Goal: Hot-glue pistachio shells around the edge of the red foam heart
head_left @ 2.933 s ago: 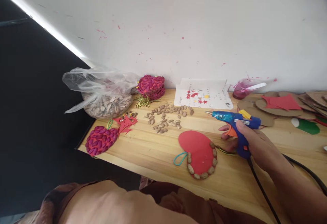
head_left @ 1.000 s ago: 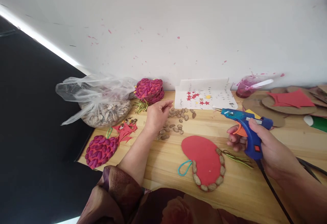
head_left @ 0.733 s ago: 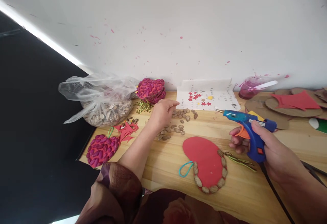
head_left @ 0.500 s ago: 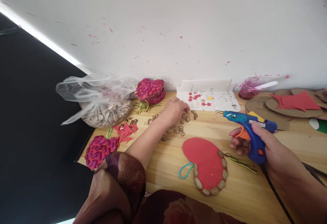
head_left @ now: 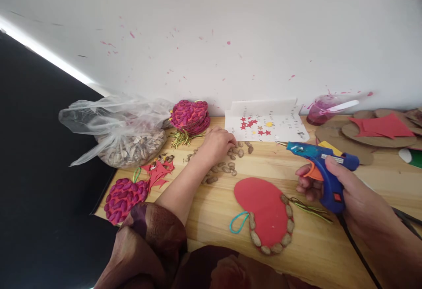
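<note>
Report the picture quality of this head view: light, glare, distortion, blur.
Head view: soft, even light on the wooden table, faint shadows only; a blown-out bright strip crosses the upper left beside a near-black area; wide-angle bending tilts the wall edge; left hand and glue gun stay fairly sharp.

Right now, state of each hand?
Left hand: resting on the loose peanuts, fingers curled; whether it grips one cannot be told.
Right hand: closed on the blue glue gun.
</note>
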`<action>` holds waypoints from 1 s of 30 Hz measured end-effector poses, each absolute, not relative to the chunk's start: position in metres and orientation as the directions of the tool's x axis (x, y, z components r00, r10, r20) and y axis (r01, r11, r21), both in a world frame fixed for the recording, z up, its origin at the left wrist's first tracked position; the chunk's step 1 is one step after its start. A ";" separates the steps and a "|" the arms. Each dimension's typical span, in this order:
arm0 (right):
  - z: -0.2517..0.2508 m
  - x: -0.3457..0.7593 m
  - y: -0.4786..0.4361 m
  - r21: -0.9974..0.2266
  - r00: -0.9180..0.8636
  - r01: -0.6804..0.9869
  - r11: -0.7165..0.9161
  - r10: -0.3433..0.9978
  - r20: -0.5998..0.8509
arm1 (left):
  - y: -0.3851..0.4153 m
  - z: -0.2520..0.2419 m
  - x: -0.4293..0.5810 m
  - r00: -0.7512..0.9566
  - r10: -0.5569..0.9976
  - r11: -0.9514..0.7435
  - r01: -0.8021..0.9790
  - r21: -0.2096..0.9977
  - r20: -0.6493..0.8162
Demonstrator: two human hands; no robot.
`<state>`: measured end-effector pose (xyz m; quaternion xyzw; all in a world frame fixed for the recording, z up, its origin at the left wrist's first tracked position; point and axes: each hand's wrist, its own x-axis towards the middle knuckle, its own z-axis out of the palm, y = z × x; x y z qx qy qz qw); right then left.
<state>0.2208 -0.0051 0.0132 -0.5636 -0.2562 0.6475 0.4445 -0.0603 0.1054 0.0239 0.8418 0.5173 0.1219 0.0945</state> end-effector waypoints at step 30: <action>0.016 0.217 -0.005 -0.838 0.049 -0.280 -0.469 0.865 -0.500 | 0.096 0.031 -0.060 0.274 0.959 -0.281 0.909 0.309 0.068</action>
